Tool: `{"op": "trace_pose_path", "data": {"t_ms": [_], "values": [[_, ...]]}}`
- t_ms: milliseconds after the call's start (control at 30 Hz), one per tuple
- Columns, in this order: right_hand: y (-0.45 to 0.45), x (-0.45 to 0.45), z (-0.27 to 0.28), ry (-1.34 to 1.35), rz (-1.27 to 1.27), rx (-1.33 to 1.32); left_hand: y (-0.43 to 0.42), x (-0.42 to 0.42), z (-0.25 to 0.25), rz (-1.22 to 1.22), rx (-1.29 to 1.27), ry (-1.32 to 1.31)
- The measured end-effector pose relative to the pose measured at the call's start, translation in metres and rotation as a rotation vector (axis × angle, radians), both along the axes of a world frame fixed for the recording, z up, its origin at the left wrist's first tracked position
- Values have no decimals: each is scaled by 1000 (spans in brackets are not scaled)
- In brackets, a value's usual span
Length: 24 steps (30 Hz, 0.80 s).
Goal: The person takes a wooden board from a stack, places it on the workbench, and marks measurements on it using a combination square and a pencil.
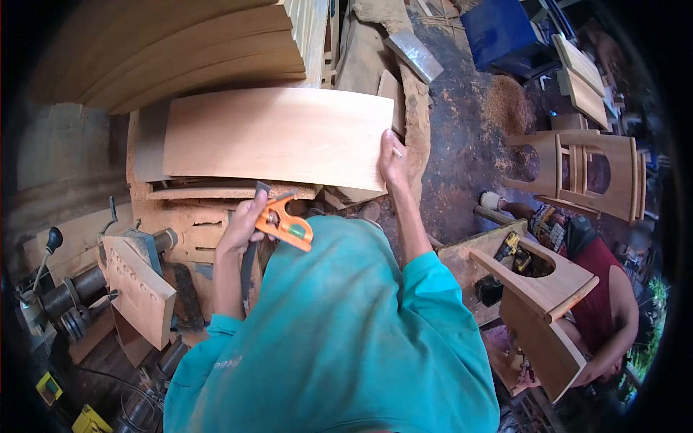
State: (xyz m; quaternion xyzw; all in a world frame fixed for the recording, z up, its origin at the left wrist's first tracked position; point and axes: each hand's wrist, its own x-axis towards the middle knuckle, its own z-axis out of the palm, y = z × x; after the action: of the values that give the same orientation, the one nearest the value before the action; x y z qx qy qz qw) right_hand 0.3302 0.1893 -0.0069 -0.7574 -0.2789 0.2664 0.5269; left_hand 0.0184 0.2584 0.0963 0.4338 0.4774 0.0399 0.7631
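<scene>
My left hand (244, 225) is closed on a combination square with an orange head (294, 228), a green level vial and a dark blade. Under my right hand (393, 162), the near right corner of a wide, pale wooden board (278, 137) is gripped at its end. A short pale stick (397, 152), perhaps a pencil, pokes out between the fingers of that hand. The board lies flat across a wooden workbench (195, 224), just beyond my body. The square is nearer to me than the board and apart from it.
Stacked curved boards (180, 54) rise behind the board. A clamp-like machine holding a drilled block (141, 292) stands at left. At right, a person in a red top (603, 296) handles a wooden stool (541, 289), near a yellow drill (507, 247). Sawdust (507, 105) covers some floor.
</scene>
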Motion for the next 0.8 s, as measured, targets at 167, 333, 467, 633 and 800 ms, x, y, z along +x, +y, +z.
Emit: {"op": "trace_pose_path", "data": {"t_ms": [167, 333, 467, 633, 800], "values": [[27, -6, 10, -30, 79, -45, -11, 15, 18, -85, 74, 66], [43, 5, 8, 0, 160, -174, -12, 30, 31, -162, 86, 90], [23, 9, 23, 110, 0, -53, -17, 44, 39, -284, 362, 3], [-46, 10, 89, 406, 234, 195, -29, 84, 110, -443, 623, -157], [-104, -18, 123, 799, 810, 266, -52, 134, 158, -956, 820, -570]]}}
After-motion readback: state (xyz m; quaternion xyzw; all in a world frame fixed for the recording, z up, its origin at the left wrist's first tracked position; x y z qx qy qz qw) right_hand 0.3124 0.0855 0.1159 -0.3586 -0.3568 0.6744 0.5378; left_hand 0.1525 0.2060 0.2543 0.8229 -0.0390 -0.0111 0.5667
